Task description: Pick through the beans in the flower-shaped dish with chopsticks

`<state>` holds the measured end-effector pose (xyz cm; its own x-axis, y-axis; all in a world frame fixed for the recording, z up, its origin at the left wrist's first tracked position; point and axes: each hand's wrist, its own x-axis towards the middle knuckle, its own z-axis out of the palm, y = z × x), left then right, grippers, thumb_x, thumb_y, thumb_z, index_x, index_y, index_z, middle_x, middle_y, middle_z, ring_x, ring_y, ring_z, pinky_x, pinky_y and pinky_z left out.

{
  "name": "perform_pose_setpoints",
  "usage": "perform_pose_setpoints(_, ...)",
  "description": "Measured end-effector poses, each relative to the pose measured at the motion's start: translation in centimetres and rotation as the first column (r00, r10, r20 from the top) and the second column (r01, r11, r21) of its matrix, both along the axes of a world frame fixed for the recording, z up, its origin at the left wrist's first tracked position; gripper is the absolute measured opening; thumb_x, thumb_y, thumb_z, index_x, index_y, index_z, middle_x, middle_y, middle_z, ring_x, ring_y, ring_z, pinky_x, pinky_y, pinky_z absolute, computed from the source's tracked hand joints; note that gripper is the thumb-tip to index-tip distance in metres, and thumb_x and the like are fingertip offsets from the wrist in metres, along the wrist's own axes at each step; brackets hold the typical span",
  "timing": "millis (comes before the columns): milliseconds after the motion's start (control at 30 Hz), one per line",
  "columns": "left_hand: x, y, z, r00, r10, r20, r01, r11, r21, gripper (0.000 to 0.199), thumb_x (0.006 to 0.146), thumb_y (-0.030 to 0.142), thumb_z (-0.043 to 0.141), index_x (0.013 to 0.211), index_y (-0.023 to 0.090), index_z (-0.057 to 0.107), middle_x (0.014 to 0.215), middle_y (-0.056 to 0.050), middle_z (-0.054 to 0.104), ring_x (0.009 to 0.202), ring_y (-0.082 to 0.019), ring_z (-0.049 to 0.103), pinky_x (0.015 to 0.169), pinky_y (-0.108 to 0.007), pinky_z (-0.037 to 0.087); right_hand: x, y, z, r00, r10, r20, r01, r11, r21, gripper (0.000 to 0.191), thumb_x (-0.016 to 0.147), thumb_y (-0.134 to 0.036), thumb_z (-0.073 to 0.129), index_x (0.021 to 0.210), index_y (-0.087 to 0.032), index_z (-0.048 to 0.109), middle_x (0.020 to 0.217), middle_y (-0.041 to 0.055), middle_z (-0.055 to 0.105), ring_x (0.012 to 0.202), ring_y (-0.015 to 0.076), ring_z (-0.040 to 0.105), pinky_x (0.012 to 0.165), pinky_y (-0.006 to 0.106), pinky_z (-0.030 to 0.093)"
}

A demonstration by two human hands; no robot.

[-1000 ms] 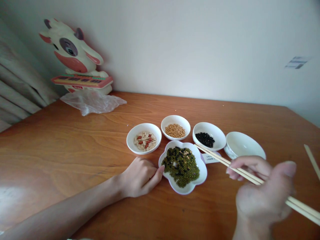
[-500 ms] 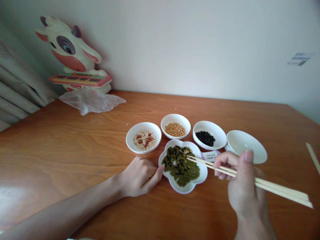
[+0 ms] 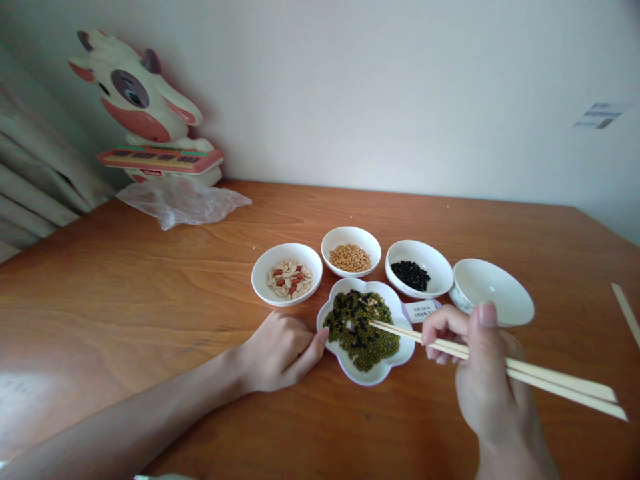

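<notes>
A white flower-shaped dish (image 3: 367,377) with a lilac edge holds green mung beans (image 3: 383,343) mixed with black beans and a few pale bits. My left hand (image 3: 280,353) rests on the table with fingers curled, its thumb and fingers gripping the dish's left rim. My right hand (image 3: 483,367) is closed around a pair of wooden chopsticks (image 3: 545,381). Their tips lie close together over the beans near the dish's middle. Whether a bean is between the tips I cannot make out. A small printed label (image 3: 421,311) sits at the dish's right side.
Behind the dish stand white bowls: one of peanuts (image 3: 291,280), one of yellow soybeans (image 3: 350,258), one of black beans (image 3: 411,275), and a bowl (image 3: 500,293) with nothing visible inside. A cow-shaped toy keyboard (image 3: 150,113), a plastic bag (image 3: 185,203) and a wooden stick (image 3: 625,310) lie farther out.
The chopstick tips have moved slightly toward me and left, away from the pale bits at the dish's back. My right hand shifted a little with them; my left hand stayed put.
</notes>
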<state>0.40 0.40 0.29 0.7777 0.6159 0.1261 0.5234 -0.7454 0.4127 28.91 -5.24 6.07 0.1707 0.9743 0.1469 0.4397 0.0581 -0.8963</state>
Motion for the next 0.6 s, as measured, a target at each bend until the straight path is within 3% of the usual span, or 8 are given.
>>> perform_pose_setpoints(300, 0.0, 0.0, -0.2, 1.000, 0.003, -0.009, -0.003, 1.000, 0.001, 0.053, 0.112, 0.027, 0.029, 0.063, 0.018, 0.045, 0.061, -0.003, 0.061, 0.052, -0.011, 0.050, 0.058, -0.036, 0.026, -1.6, -0.7, 1.3, 1.000, 0.012, 0.027, -0.012, 1.000, -0.005, 0.066, 0.107, -0.061, 0.026, 0.063, -0.022, 0.057, 0.061, 0.0002, 0.054, 0.062, 0.0135, 0.050, 0.063, 0.032, 0.036)
perform_pose_setpoints(600, 0.0, 0.0, 0.1, 1.000, 0.001, -0.007, -0.001, 1.000, -0.002, 0.053, 0.112, 0.027, 0.030, 0.063, 0.018, 0.046, 0.061, -0.004, 0.062, 0.051, -0.011, 0.050, 0.057, -0.036, 0.026, -1.6, -0.3, 0.4, 0.996, -0.085, 0.021, 0.082, 0.989, 0.121, 0.070, 0.107, -0.062, 0.029, 0.060, -0.022, 0.062, 0.057, 0.0007, 0.056, 0.058, 0.0127, 0.050, 0.060, 0.031, 0.037)
